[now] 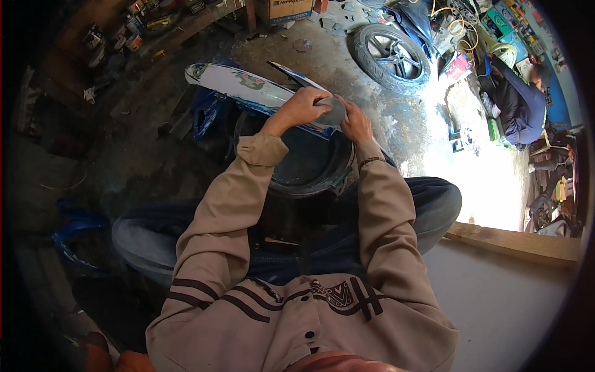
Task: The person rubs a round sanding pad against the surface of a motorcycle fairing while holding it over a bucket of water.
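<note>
My left hand (pixel 305 106) has its fingers curled around a grey, flat piece (pixel 331 111), perhaps a sheet or pad, with the thumb pressed on it. My right hand (pixel 354 122) grips the same piece at its right edge, fingertips bent. Beneath both hands lies a long white motorcycle body panel (pixel 238 87) with blue and green graphics, and a second narrow panel (pixel 285 72) sticks out behind it. Under them is a dark round tub (pixel 299 164). Blue plastic parts (pixel 204 111) rest to the left of the tub.
A motorcycle wheel (pixel 390 59) lies on the concrete floor (pixel 310 49). A co-worker (pixel 514 105) crouches at right among parts. A cluttered bench (pixel 180 15) runs along the back left. A blue fairing (pixel 80 232) sits left of my legs; a wooden-edged board (pixel 496 297) is right.
</note>
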A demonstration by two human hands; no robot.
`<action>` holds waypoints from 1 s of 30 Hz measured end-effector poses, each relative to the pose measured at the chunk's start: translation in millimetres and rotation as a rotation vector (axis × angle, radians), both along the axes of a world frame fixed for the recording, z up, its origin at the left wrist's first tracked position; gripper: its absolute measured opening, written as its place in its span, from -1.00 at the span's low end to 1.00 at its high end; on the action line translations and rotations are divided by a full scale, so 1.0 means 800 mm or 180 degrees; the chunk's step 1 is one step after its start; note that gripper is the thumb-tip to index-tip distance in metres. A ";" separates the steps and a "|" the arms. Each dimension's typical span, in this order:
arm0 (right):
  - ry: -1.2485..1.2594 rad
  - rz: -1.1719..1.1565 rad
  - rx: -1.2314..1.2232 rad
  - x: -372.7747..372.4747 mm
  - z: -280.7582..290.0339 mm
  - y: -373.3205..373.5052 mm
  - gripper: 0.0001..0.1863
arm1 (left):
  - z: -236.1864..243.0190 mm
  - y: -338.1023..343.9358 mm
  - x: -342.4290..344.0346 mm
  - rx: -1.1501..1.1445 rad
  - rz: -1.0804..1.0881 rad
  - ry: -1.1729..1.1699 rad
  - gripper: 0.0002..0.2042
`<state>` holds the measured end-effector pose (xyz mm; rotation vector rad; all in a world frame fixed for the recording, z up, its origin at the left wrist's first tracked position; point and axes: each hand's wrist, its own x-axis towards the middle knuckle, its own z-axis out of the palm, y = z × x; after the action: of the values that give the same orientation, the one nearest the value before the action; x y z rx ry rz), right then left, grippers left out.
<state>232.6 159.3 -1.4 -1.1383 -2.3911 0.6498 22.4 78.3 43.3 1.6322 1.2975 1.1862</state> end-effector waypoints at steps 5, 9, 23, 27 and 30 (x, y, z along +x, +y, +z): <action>0.0041 -0.0145 -0.0086 -0.004 0.008 -0.005 -0.53 | -0.009 -0.036 -0.035 0.0200 0.1050 0.0439 -0.68; 0.0089 -0.0148 -0.0077 -0.006 0.010 -0.006 -0.52 | -0.033 -0.070 -0.056 0.0448 0.1791 0.0388 -0.69; 0.0080 -0.0139 -0.0150 -0.006 0.007 -0.003 -0.49 | -0.050 -0.107 -0.030 0.0194 0.2286 0.2428 -0.26; 0.0038 -0.0187 -0.0123 -0.006 0.007 -0.003 -0.49 | -0.046 -0.112 -0.024 0.0044 0.1972 0.2690 -0.18; 0.0014 -0.0184 -0.0102 -0.006 0.006 -0.002 -0.48 | -0.049 -0.112 -0.037 0.0158 0.1691 0.2608 -0.26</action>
<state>228.2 157.5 3.8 -1.2134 -2.3428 0.6729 -6.9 -11.1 4.0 1.9647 2.3361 0.8284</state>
